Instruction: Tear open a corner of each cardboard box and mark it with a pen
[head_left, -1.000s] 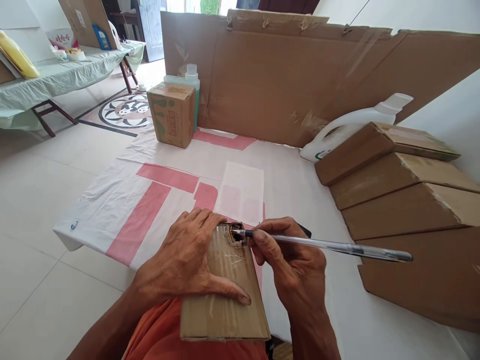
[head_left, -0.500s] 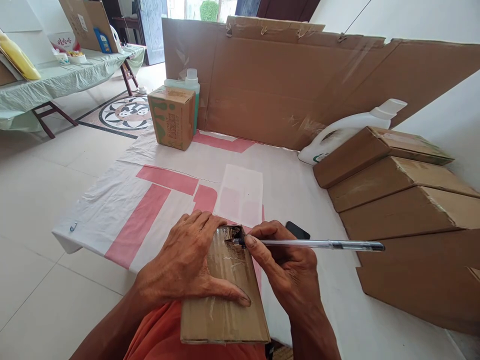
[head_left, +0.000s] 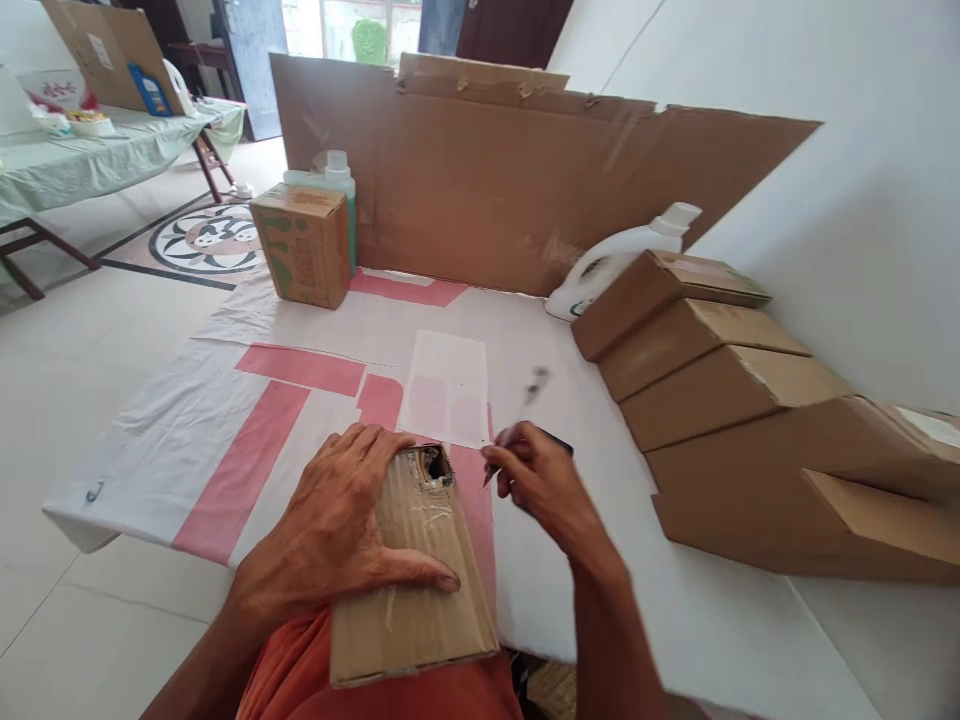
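A flat cardboard box (head_left: pixel 427 630) leans at the table edge over my lap, with a dark, ragged hole near its top end. My left hand (head_left: pixel 337 530) grips this box, fingers over its far left edge and thumb lying across its face. Just right of the hole, apart from the box, my right hand (head_left: pixel 547 485) pinches a pen (head_left: pixel 512 436). The pen's tip points down, and its upper end is smeared by motion. A dark phone-like object (head_left: pixel 559 441) lies partly hidden behind my right hand. A thin white sheet (head_left: pixel 446 385) lies flat beyond the box.
A tall cardboard sheet (head_left: pixel 465 190) stands along the far edge. At the back left, a small carton (head_left: pixel 304 250) stands before a green bottle (head_left: pixel 341 180). On the right, a white jug (head_left: pixel 630 250) and several cardboard boxes (head_left: pixel 720 450) lie in a row.
My right hand has drawn the pen away from the hole to the right, and the pen has swung from level to steeply upright. The left hand stays on the box. The view has turned right.
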